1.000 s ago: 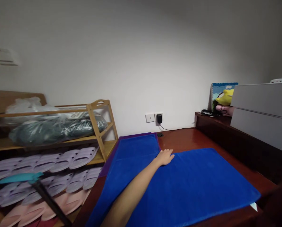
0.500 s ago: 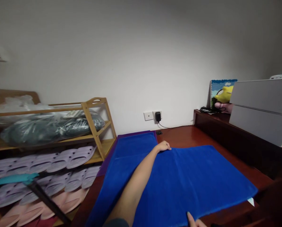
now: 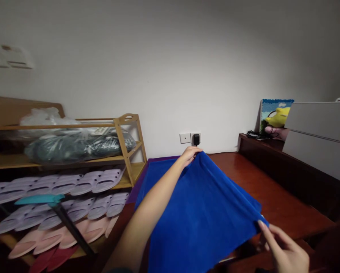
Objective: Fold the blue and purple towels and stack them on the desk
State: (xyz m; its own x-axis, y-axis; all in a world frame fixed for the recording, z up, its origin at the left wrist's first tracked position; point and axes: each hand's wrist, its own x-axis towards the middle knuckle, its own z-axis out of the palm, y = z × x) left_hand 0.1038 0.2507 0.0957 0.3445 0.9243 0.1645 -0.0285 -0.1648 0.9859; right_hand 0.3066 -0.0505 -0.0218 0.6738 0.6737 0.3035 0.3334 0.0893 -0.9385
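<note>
A blue towel (image 3: 198, 204) hangs partly lifted between my two hands above the reddish-brown table (image 3: 244, 178). At its far edge, my left hand (image 3: 189, 154) pinches the cloth and holds it up in a peak. My right hand (image 3: 284, 242) grips the near right corner between thumb and fingers. More blue cloth (image 3: 161, 165) lies flat behind and left of my left forearm, over a purple cloth (image 3: 140, 185) whose edge shows. Folds of the lifted towel hide much of the table beneath.
On the left a wooden rack (image 3: 127, 151) bears a plastic-wrapped bundle (image 3: 73, 148) and rows of slippers (image 3: 107, 180). A black plug adapter (image 3: 196, 139) sits in the wall socket. White boxes (image 3: 319, 140) stand on a raised ledge at right, beside a yellow plush toy (image 3: 279, 116).
My left hand has raised the towel's far edge. My right hand has moved right and taken the near right corner, drawing the right part of the towel up and inward. The view has shifted slightly.
</note>
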